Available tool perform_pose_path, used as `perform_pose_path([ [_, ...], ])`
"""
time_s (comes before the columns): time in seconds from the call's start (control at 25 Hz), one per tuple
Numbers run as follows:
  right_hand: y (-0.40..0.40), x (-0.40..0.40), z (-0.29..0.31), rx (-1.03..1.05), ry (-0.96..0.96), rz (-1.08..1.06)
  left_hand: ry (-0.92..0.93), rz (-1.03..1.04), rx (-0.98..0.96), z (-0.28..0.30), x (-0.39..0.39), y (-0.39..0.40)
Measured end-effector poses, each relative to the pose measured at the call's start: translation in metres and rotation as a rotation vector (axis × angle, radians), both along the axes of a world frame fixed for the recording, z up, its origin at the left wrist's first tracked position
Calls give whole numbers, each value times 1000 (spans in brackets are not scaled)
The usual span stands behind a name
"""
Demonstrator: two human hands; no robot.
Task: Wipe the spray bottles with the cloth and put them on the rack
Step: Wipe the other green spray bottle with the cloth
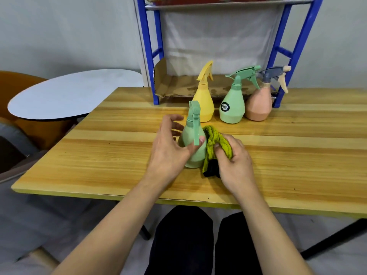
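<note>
A: Spray bottles first: how many, and where do they stand?

B: Four in view, all on the bench (123, 124), none on the blue rack (148, 56). A pale green spray bottle (191, 149) stands upright near the front, between the two hands. Behind it, in a row just before the rack's lower shelf, stand a yellow spray bottle (204, 100), a labelled green spray bottle (232, 102) and a peach spray bottle (259, 104).

A: And the hands?

B: The left hand (168, 151) is curled round the pale green bottle's left side, thumb across the front by the trigger, fingers reaching behind it. The right hand (234, 161) grips a bunched olive-green cloth (215, 141) and presses it against the bottle's right flank. A dark part of the cloth hangs down to the bench.

A: So which step is this?

B: I'd judge it the wiping of one bottle, under way and not finished. Whether the three at the back have been wiped I cannot tell; nothing on them shows it either way.

A: What is left, then?

B: By my reading, nearly all of it. The rack's lower shelf holds only a flattened, stained piece of cardboard (178, 86), so every bottle has yet to be placed there, and at least this one needs its wipe completed.
</note>
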State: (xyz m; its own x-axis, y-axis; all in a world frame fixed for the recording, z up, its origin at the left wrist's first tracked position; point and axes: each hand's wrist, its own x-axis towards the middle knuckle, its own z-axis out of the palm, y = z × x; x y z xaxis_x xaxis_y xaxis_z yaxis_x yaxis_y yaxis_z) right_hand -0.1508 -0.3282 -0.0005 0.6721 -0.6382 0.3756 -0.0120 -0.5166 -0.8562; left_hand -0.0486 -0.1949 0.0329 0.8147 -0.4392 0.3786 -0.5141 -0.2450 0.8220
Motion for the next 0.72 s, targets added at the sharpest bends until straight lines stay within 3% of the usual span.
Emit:
perform_pose_path([
  [0.2,0,0,0,146,-93,-16,23,-226,73,27,20,16],
  [0.36,18,5,22,152,-231,9,-67,-219,80,24,18,14],
  [0.72,21,-2,11,96,-90,-33,-135,-153,89,22,11,12],
])
